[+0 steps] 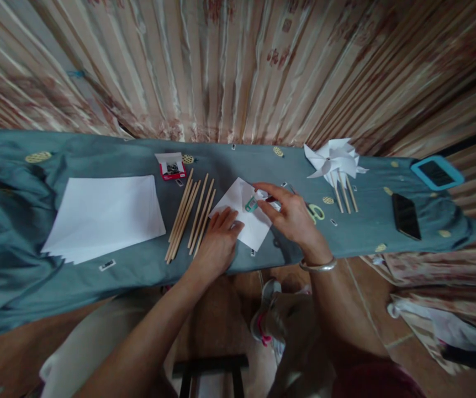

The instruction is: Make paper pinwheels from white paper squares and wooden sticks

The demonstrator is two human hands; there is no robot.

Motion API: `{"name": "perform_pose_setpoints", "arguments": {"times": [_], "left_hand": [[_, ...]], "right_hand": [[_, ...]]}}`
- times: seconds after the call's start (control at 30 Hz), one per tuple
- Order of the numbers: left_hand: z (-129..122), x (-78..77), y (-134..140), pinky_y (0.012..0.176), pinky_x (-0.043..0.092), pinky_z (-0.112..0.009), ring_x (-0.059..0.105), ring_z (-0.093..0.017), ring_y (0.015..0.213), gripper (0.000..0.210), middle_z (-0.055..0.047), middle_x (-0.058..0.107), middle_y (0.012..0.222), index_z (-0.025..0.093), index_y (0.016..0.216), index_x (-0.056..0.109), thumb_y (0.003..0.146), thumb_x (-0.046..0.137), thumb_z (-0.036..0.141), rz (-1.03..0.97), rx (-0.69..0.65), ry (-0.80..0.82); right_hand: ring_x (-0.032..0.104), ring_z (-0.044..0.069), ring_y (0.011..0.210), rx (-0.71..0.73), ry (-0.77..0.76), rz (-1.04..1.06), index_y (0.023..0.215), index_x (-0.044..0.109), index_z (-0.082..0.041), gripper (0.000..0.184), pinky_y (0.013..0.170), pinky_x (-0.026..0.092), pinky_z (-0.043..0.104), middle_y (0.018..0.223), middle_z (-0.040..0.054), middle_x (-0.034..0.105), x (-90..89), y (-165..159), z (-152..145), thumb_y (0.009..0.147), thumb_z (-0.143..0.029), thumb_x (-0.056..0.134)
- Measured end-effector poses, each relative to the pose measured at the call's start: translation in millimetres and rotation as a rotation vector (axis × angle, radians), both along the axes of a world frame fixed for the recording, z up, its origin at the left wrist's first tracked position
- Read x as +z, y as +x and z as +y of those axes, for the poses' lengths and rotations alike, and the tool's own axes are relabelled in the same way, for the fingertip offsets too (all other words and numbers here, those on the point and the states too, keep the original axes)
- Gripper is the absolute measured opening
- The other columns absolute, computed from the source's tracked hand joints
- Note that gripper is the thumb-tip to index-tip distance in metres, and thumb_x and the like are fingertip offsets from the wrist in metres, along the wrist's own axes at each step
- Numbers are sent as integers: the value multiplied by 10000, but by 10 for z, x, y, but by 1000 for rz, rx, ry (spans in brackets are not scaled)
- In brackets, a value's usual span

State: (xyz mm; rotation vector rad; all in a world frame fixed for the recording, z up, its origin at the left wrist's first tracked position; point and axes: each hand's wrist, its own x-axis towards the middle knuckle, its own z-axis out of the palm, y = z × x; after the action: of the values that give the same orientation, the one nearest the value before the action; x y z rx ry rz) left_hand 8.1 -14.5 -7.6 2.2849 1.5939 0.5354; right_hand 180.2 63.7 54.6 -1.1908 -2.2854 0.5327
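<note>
A white square of paper (258,231) lies turned cornerwise on the cloth-covered table. My left hand (222,235) rests on its left side, fingers stretched out and holding nothing. Over the middle of the square, my right hand (290,213) grips a small green-and-white tube (251,204) between thumb and fingers. The tube is tilted, and its exact kind is hard to make out. Part of the square is hidden under both hands. Just right of my right hand are scissors (316,213) with light green handles. Several wooden sticks (184,213) lie left of the square.
A stack of white paper (105,215) lies on the left. Behind the sticks stands an opened red box (172,168) with small dark items. White paper pinwheels (333,157) on sticks, a black phone (406,215) and a blue-framed device (437,172) are on the right. A curtain (229,72) hangs behind.
</note>
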Motion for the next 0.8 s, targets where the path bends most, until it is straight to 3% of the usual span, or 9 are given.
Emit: {"name": "perform_pose_setpoints", "arguments": {"times": [0.27, 0.5, 0.8], "left_hand": [[4, -10, 6, 1129, 339, -568, 391, -350, 1376, 412, -198, 533, 1383, 79, 1156, 636, 811, 426, -5, -15, -9, -9], [-6, -49, -9, 1121, 344, -576, 385, -339, 1381, 420, -185, 531, 1386, 98, 1172, 618, 815, 419, 2, -12, -21, 9], [-11, -48, -14, 1119, 346, -570, 385, -348, 1378, 394, -188, 526, 1391, 83, 1174, 618, 837, 423, 27, 7, -29, 11]], "right_hand": [[647, 226, 1126, 131, 44, -179, 1229, 634, -140, 397, 975, 511, 386, 1231, 108, 680, 164, 14, 40, 869, -87, 476], [688, 240, 1039, 120, 110, -200, 1182, 659, -113, 331, 895, 541, 365, 1146, 138, 716, 149, -62, 27, 883, -107, 520], [695, 247, 842, 35, 173, -284, 1078, 692, -110, 268, 757, 525, 354, 911, 123, 739, 111, -37, 36, 915, -282, 567]]}}
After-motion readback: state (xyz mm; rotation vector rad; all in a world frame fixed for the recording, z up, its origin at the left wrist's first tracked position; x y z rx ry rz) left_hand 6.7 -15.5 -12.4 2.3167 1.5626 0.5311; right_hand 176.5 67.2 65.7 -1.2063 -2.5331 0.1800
